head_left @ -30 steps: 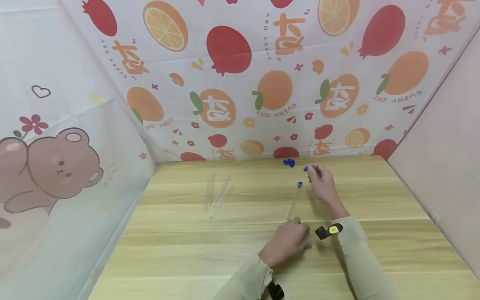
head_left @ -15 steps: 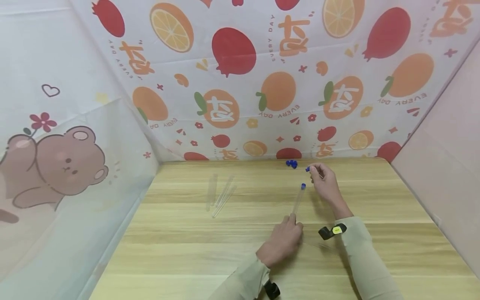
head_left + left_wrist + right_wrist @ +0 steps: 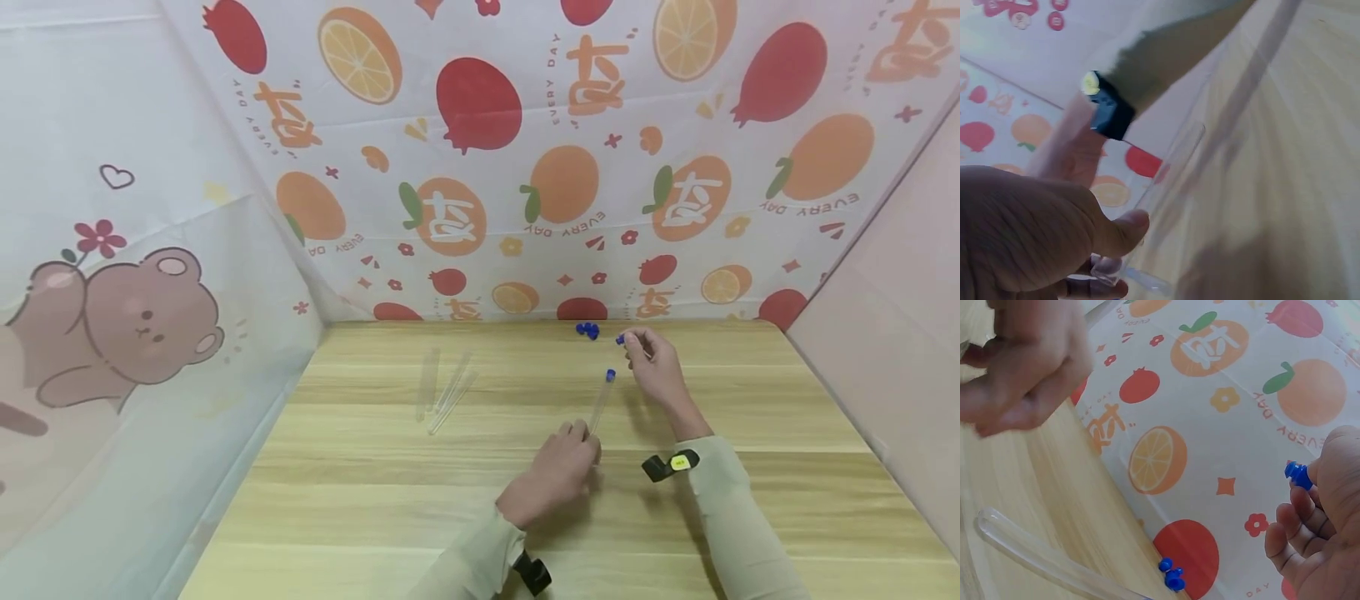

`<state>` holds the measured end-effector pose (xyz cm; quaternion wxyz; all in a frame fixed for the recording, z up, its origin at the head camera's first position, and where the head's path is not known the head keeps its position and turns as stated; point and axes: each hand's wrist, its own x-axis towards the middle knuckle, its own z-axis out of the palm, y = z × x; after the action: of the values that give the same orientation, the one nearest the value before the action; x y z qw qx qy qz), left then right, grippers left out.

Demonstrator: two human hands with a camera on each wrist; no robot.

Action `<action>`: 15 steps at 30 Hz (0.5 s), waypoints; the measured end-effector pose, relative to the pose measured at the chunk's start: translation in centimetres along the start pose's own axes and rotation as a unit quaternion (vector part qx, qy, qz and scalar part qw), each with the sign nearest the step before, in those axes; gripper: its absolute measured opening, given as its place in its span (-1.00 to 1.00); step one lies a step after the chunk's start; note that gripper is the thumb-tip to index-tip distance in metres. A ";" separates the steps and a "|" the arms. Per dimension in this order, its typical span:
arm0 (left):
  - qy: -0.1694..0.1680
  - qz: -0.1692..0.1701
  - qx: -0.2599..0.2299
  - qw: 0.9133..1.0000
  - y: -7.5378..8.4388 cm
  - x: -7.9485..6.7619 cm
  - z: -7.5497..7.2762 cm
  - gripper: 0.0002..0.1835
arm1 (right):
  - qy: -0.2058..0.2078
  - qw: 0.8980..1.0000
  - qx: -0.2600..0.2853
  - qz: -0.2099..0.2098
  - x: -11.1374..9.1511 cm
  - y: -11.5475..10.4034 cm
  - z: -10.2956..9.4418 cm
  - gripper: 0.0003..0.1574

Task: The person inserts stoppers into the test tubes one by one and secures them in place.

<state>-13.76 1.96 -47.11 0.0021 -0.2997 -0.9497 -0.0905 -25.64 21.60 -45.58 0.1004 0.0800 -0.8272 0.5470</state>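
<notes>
My left hand [image 3: 558, 467] pinches a clear plastic test tube [image 3: 1175, 153] near one end, above the table, as the left wrist view shows. Between thumb and forefinger, my right hand [image 3: 656, 367] holds a small blue stopper [image 3: 1299, 475]; its other fingers are loosely curled. On the table between the hands lies another clear tube [image 3: 601, 408] with a blue stopper [image 3: 611, 375] in its far end. The left fingers cover its near end in the head view. Just behind it, several loose blue stoppers [image 3: 589, 331] sit in a small cluster by the back wall.
Several clear tubes [image 3: 450, 392] lie side by side on the left part of the wooden table [image 3: 360, 500]. A fruit-print cloth [image 3: 480, 192] hangs along the table's back edge. A bear-print cloth [image 3: 262, 400] covers the left side, and a pale wall [image 3: 900, 275] stands at right.
My left hand has moved a little left and toward me, with the clear tube turning in its grip. The right hand keeps its pinch on the stopper, almost still. The head view has shifted slightly.
</notes>
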 end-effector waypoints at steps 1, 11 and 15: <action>0.002 0.003 -0.015 1.000 -0.1 -0.1 -0.4 -0.86 | 0.000 1.000 0.001 -0.002 0.0 -0.1 -0.1 -0.41; 0.051 0.026 -0.131 0.990 -1.3 -0.6 -4.8 -0.82 | -0.010 1.000 0.009 -0.015 -0.2 -1.5 -0.2 -0.43; 0.067 0.017 -0.197 0.978 -1.9 -0.7 -6.0 -0.83 | -0.013 0.999 0.025 -0.025 -0.3 -2.1 -0.3 -0.48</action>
<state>-14.55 -1.06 -41.61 0.0083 -0.3040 -0.9056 -0.2956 -24.86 21.04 -43.70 0.1017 0.1105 -0.8122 0.5637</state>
